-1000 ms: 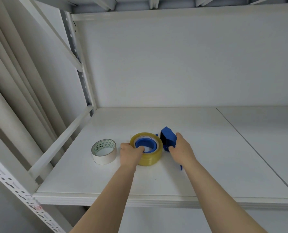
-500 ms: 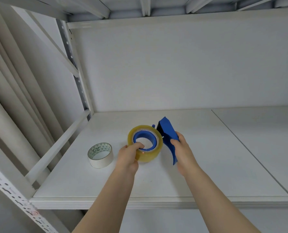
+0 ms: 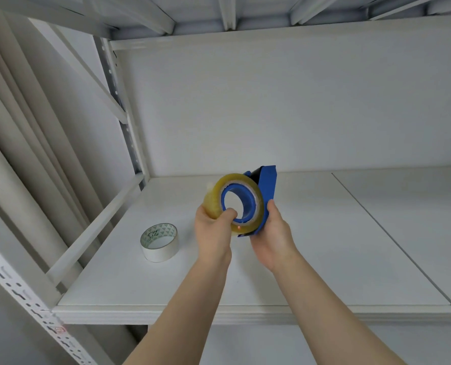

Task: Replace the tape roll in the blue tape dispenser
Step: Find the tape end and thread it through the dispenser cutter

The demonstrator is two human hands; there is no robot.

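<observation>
Yellowish clear tape, a thick roll [image 3: 213, 200], sits on the round hub of the blue tape dispenser [image 3: 269, 183], and both are held up in the air above the white shelf [image 3: 337, 259] in the head view. The left hand [image 3: 212, 234] grips the roll at its lower left edge, thumb hooked into the blue hub's open middle and fingers curled round the outside of the tape. Just to the right of it, the right hand [image 3: 271, 239] holds the dispenser from below and from the side, its thumb laid up along the blue frame, whose flat plate rises above and behind the roll. Lower left of the left hand, and apart from it, a white roll of tape [image 3: 159, 243] lies flat on the shelf with handwriting on its inner core.
</observation>
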